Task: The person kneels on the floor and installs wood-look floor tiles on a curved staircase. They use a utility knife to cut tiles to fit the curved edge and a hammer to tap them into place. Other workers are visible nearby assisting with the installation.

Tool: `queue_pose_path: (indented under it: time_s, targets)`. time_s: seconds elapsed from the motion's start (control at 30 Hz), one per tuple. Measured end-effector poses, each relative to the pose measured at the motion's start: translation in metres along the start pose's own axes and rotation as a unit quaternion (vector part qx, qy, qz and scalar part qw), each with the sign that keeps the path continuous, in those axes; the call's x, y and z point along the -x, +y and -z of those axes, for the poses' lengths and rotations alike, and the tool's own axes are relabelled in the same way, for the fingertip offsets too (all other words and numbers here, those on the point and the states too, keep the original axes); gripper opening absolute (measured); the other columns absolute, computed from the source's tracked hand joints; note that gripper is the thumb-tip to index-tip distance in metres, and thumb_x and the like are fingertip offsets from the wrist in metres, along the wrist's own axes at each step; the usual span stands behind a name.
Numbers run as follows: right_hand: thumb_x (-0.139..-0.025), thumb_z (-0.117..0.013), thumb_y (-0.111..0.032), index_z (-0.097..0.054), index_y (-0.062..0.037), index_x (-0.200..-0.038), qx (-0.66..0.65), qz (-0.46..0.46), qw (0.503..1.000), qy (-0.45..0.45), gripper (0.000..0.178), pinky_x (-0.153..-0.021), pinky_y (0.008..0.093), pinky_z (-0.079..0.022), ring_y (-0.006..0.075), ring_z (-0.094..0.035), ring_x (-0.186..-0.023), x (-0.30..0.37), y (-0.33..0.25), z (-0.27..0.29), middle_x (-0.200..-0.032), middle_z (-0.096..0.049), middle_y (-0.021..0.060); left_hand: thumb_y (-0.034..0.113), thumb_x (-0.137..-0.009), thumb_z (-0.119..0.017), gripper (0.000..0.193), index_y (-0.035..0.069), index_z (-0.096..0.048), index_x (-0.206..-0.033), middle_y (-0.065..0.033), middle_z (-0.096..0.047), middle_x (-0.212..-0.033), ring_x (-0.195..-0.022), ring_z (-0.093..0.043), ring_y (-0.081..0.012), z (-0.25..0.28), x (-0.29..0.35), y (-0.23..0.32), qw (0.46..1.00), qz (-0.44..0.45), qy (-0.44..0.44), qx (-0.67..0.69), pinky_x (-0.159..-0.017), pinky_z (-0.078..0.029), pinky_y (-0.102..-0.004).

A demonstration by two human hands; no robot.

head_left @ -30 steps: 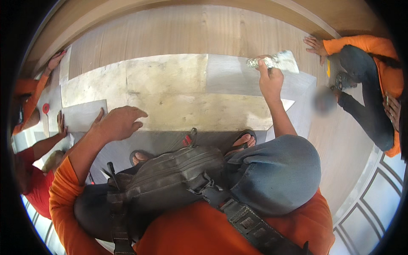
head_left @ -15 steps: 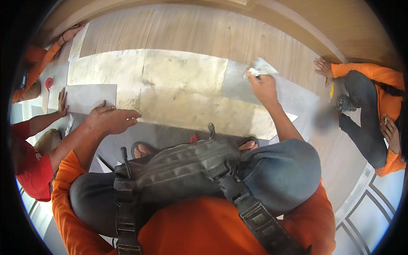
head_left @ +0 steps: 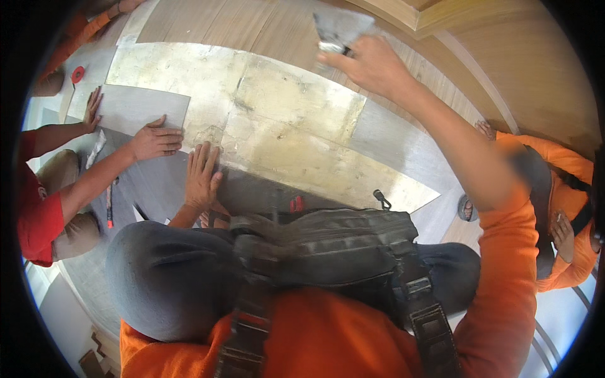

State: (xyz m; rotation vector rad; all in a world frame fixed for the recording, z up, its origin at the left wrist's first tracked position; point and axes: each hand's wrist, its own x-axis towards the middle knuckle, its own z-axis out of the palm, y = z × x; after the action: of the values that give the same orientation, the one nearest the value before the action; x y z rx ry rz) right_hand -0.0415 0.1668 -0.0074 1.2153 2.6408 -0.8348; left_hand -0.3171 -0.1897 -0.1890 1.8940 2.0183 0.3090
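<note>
My right hand [head_left: 378, 66] is raised at the far side, closed around a scraper [head_left: 345, 30] with a wide, pale metal blade, slightly blurred. Below and beyond it are wood-pattern floor planks [head_left: 271, 25]. My left hand [head_left: 203, 175] lies flat with fingers stretched, at the near edge of a yellowish, smeared strip of floor [head_left: 277, 101]. Just left of it, a co-worker in a red shirt has one hand [head_left: 156, 140] and the other hand [head_left: 93, 108] on a grey plank [head_left: 142, 112] beside the strip.
A red tape roll [head_left: 77, 75] lies at the far left. A red-tipped stick tool [head_left: 109, 208] rests near the red-shirted person. Another person in orange [head_left: 561, 208] crouches at the right. Wooden panelling [head_left: 504, 69] stands at the far right. A black bag [head_left: 321, 246] hangs at my waist.
My right hand has moved farther away and leftward with the scraper. My left hand, earlier pointing right, now lies flat with fingers pointing away. The view has shifted.
</note>
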Motion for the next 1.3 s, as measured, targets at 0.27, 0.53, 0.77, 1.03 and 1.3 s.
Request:
queue_pose_path:
  time_s: [0.27,0.53,0.77,1.03,1.3]
  targets:
    - [-0.090,-0.067,-0.041,-0.069,-0.0052,-0.104,-0.140,0.172,0.929,0.296,0.039,-0.073,0.0376,-0.053,0.0298,-0.067,-0.078,-0.018,0.008,-0.115,-0.086,-0.069,0.0151,0.047,-0.099,-0.045,0.067,0.014,-0.029,-0.155,-0.0144,-0.021,-0.162,-0.150,-0.016,-0.0355,-0.007,-0.008,-0.003,0.998,0.025,-0.051,-0.017,-0.123,-0.009,-0.0501]
    - [-0.092,-0.069,-0.025,-0.069,-0.0045,-0.110,-0.095,0.056,0.982,0.155,0.027,-0.073,0.0366,-0.051,0.0247,-0.068,-0.079,-0.034,0.042,-0.165,-0.090,-0.069,0.0148,0.052,-0.099,-0.042,0.069,0.014,-0.028,-0.156,-0.0164,-0.020,-0.162,-0.150,-0.016,-0.0379,-0.009,-0.008,-0.005,0.998,0.027,-0.063,-0.004,-0.122,-0.009,-0.0516]
    - [-0.092,-0.068,-0.021,-0.068,-0.0049,-0.109,-0.010,0.018,1.000,0.017,0.023,-0.074,0.0353,-0.053,0.0272,-0.068,-0.086,-0.049,-0.043,-0.148,-0.105,-0.070,0.0129,0.051,-0.099,-0.043,0.072,0.010,-0.025,-0.156,-0.0186,-0.020,-0.162,-0.149,-0.016,-0.0400,-0.003,0.000,-0.008,0.998,0.028,-0.011,0.055,-0.122,-0.009,-0.0525]
    - [-0.086,-0.073,-0.017,-0.066,-0.0083,-0.103,-0.173,0.340,0.924,0.013,0.021,-0.075,0.0372,-0.057,0.0299,-0.068,-0.085,-0.002,-0.094,-0.217,-0.100,-0.070,0.0097,0.038,-0.100,-0.042,0.067,0.000,-0.025,-0.153,-0.0234,-0.022,-0.159,-0.148,-0.017,-0.0429,0.006,0.091,-0.043,0.976,0.181,0.112,0.053,-0.121,-0.009,-0.0532]
    - [-0.077,-0.074,-0.013,-0.066,-0.0092,-0.107,-0.126,0.305,0.942,-0.064,0.031,-0.080,0.0367,-0.057,0.0297,-0.067,-0.095,-0.024,-0.130,-0.215,-0.108,-0.068,0.0104,0.034,-0.097,-0.046,0.067,-0.008,-0.029,-0.147,-0.0301,-0.028,-0.153,-0.144,-0.021,-0.0474,-0.003,0.099,-0.040,0.934,0.297,0.194,0.042,-0.120,-0.010,-0.0566]
